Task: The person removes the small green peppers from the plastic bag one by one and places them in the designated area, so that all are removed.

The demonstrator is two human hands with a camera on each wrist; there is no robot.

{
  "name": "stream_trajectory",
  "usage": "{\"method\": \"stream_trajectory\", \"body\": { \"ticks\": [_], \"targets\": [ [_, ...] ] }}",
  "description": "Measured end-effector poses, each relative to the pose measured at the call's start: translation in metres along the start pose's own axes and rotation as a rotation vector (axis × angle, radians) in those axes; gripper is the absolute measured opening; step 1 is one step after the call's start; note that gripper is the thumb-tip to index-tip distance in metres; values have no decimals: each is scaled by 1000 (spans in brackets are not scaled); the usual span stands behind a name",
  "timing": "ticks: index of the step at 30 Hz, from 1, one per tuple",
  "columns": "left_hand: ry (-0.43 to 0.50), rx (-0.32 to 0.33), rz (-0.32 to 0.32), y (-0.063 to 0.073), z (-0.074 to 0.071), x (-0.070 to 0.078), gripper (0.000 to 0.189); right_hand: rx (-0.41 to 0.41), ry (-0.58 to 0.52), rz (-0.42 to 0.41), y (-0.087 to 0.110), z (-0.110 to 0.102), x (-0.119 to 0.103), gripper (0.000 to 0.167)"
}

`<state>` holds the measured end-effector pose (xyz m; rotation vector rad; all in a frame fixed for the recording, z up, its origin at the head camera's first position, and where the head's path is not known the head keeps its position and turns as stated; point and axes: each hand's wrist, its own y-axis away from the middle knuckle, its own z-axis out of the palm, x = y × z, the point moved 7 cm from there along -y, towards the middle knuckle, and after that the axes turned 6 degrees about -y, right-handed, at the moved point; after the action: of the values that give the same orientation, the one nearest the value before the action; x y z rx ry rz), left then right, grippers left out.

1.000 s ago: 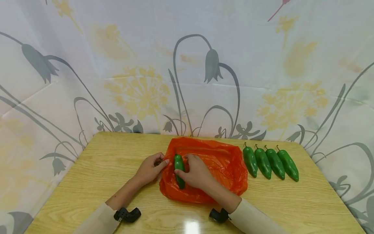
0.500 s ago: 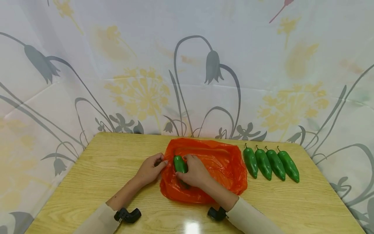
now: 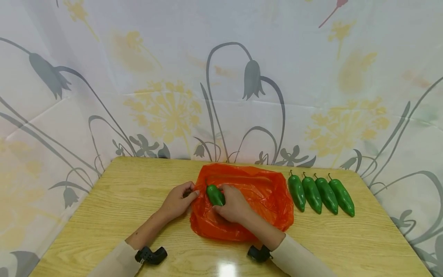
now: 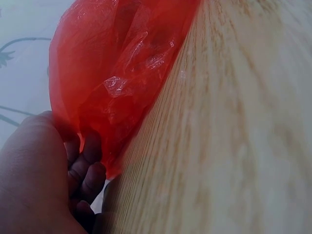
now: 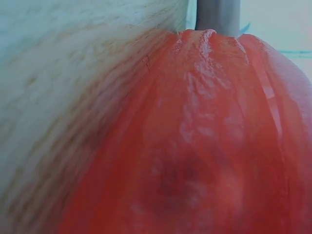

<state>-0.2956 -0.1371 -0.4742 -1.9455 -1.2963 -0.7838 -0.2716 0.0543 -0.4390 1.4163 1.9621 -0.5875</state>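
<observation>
A red plastic bag (image 3: 243, 170) lies spread with its mouth facing up at the middle of the table. Inside its left part is a green pepper (image 3: 215, 195), slanted, stem end away from me. My right hand (image 3: 232, 204) reaches into the bag and grips this pepper, whose lower end is hidden by the hand. At the bag's left rim my left hand (image 3: 177, 201) pinches the plastic, thumb over the edge. The left wrist view shows that hand (image 4: 36, 175) against the bag's wall (image 4: 107, 63). Only the bag's outer side (image 5: 209, 136) fills the right wrist view; the right hand is hidden there.
Several green peppers (image 3: 313, 194) lie side by side in a row right of the bag, stems pointing to the back. The wooden table (image 3: 138, 181) ends at a flower-printed cloth (image 3: 166, 57) behind. Each wrist carries a black device (image 3: 150, 255).
The pepper in my right hand has turned from nearly straight to slanted, its lower end swinging right beneath the hand. My left hand has kept its place on the bag's rim.
</observation>
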Motion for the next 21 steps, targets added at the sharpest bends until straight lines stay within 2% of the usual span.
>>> {"method": "stream_trajectory", "body": {
  "ticks": [21],
  "targets": [
    [0, -9, -7, 1, -1, 0, 15, 11, -15, -15, 27, -17, -1, 64]
  ]
}}
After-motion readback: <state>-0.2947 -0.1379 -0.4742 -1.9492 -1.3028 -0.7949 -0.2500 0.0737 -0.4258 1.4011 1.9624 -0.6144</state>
